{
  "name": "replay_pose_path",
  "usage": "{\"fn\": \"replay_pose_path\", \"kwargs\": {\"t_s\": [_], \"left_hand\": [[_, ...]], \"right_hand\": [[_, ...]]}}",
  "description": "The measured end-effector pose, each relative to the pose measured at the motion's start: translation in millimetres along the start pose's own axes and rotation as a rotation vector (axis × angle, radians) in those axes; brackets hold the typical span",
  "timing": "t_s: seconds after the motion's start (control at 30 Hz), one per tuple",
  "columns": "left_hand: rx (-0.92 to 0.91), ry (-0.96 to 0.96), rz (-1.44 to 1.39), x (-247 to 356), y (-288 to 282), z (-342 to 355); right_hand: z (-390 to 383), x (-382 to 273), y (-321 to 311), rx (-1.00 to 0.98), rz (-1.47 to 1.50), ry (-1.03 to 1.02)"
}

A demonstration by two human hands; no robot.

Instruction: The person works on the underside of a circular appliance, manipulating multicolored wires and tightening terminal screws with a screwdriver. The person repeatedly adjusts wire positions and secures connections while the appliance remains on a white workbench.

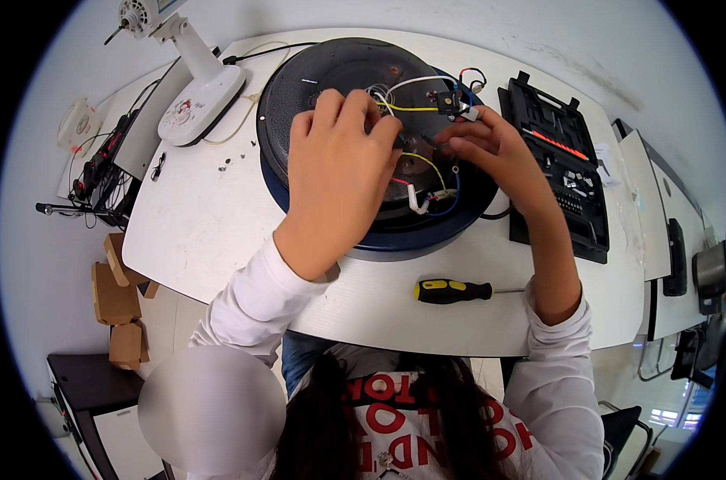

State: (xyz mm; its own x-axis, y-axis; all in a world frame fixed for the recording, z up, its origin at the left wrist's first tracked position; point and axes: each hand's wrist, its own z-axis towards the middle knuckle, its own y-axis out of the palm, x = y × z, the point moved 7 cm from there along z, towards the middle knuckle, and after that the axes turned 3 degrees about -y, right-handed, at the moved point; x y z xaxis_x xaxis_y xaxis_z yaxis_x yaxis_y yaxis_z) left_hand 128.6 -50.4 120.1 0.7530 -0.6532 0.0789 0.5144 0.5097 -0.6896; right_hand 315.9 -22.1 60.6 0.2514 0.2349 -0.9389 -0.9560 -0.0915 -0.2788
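A round dark appliance with a blue rim lies on the white table with its inner wiring exposed. My left hand reaches over its middle with the fingers curled down. Its fingertips are hidden, so what they grip cannot be seen. From the right, my right hand reaches in with thumb and fingers drawn together; what lies between them is too small to make out. Close to its upper fingers is a small black electrical part with several wires. Below, a white sleeved connector hangs among yellow, blue and red wires.
A yellow-and-black screwdriver lies near the table's front edge. To the right is an opened black tool case holding bits and a red tool. Loose screws lie on the left, near a white fan-like device.
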Motion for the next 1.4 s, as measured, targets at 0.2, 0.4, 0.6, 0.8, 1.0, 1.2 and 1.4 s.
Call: {"fn": "replay_pose_path", "kwargs": {"t_s": [0.2,0.4,0.6,0.8,1.0,1.2,1.4], "left_hand": [[-0.020,0.028,-0.042,-12,10,-3],[-0.041,0.024,-0.044,-15,4,-9],[0.034,0.020,-0.186,-4,4,-16],[0.042,-0.011,-0.426,-10,5,-23],[0.059,-0.013,-0.522,-24,14,-26],[0.078,0.017,-0.476,-15,10,-26],[0.033,-0.024,-0.472,-19,11,-29]], "right_hand": [[-34,-49,-40,0.212,-0.572,-0.114],[-109,-54,-13,-0.178,-0.884,-0.109],[-143,-28,49,-0.368,-1.031,-0.170],[-143,-29,53,-0.489,-1.067,-0.115],[-153,-139,-37,0.291,-0.752,-0.384],[-120,-141,-89,0.566,-0.177,-0.706],[-50,-89,-54,0.399,0.107,-0.537]]}}
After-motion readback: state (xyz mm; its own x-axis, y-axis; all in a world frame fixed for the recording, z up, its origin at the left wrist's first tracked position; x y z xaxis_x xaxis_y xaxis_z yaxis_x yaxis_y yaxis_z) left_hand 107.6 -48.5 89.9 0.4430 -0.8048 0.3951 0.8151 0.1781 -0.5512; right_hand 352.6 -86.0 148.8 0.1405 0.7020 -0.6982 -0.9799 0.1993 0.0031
